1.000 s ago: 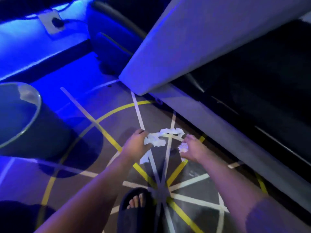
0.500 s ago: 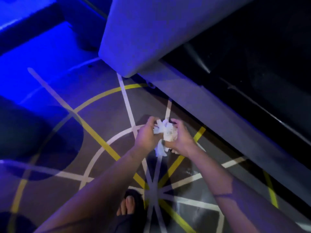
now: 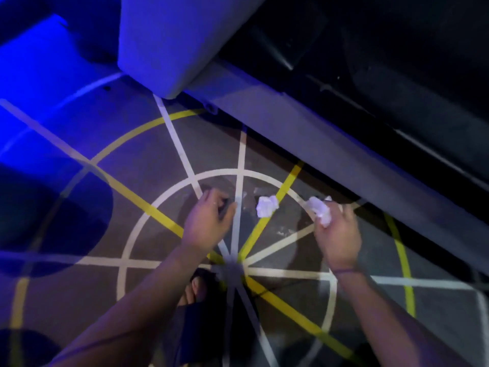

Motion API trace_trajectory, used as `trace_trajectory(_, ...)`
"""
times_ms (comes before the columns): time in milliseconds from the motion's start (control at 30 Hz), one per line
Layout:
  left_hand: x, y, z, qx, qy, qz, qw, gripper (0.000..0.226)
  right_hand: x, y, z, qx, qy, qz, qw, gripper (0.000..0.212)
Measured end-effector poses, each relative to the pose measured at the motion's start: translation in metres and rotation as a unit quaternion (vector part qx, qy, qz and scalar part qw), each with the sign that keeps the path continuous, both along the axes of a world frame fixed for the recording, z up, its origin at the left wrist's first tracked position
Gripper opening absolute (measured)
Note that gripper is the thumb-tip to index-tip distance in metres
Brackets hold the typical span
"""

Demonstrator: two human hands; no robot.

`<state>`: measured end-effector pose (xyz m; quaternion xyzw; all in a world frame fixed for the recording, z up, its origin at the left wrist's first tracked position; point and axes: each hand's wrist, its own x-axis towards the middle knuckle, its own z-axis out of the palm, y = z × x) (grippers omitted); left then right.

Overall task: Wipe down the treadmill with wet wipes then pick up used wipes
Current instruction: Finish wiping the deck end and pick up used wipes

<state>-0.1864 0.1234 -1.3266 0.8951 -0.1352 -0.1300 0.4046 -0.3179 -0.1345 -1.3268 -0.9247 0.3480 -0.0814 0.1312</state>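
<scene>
Blue-lit gym floor [image 3: 158, 160] with white and yellow line markings; treadmill [image 3: 304, 133] side rail runs along the right. Right hand [image 3: 338, 234] grasps a crumpled wipe [image 3: 320, 210], close to the rail. Second wipe wad [image 3: 266, 206] lies on the floor between the hands, nothing touching it. Left hand [image 3: 209, 223] sits just left of it, fingers loosely curled, nothing visible in it. My read: wiping looks done, pickup about halfway, one wad left to grab.

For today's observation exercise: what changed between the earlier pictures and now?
The left hand let go and drew left; the right hand drew right, holding one wad. A second wad lies loose between them. The treadmill and striped floor stayed put.
</scene>
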Motion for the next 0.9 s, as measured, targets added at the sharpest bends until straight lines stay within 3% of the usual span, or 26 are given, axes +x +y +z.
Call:
trace_trajectory(100, -0.015, 0.017, -0.006, 0.036, -0.048, -0.001, 0.998, 0.010, -0.011, -0.005, -0.018, -0.042, 0.034, -0.006, 0.999, 0.056)
trace_trajectory(233, -0.025, 0.019, -0.003, 0.034, -0.055, 0.022, 0.998, 0.010, 0.019, 0.049, -0.027, 0.013, -0.027, 0.017, 0.999, 0.049)
trace_trajectory(333, -0.026, 0.023, 0.001, 0.042, -0.039, 0.027, 0.998, 0.011, 0.040, 0.080, -0.025, 0.041, -0.026, 0.026, 0.998, 0.075)
trace_trajectory(433, -0.023, 0.024, 0.007, 0.052, -0.033, 0.042, 0.997, 0.012, 0.057, 0.102, -0.020, 0.022, 0.029, 0.040, 0.999, 0.095)
trace_trajectory(500, -0.022, 0.022, 0.008, 0.051, -0.038, 0.045, 0.997, 0.010, 0.066, 0.113, -0.021, -0.011, 0.059, 0.061, 0.996, 0.087)
trace_trajectory(633, -0.021, 0.017, 0.007, 0.045, -0.036, 0.064, 0.996, 0.012, 0.070, 0.124, -0.028, -0.044, 0.043, 0.079, 0.995, 0.045)
trace_trajectory(800, -0.014, 0.020, 0.005, 0.041, -0.039, 0.125, 0.991, 0.018, 0.041, 0.125, -0.036, -0.010, -0.043, 0.249, 0.967, 0.029)
trace_trajectory(833, -0.013, 0.022, 0.005, 0.045, -0.040, 0.126, 0.990, 0.018, 0.032, 0.117, -0.034, 0.005, -0.074, 0.247, 0.966, 0.027)
trace_trajectory(900, -0.014, 0.023, 0.002, 0.058, -0.041, 0.114, 0.991, 0.016, 0.012, 0.090, -0.029, 0.021, -0.133, 0.149, 0.980, 0.025)
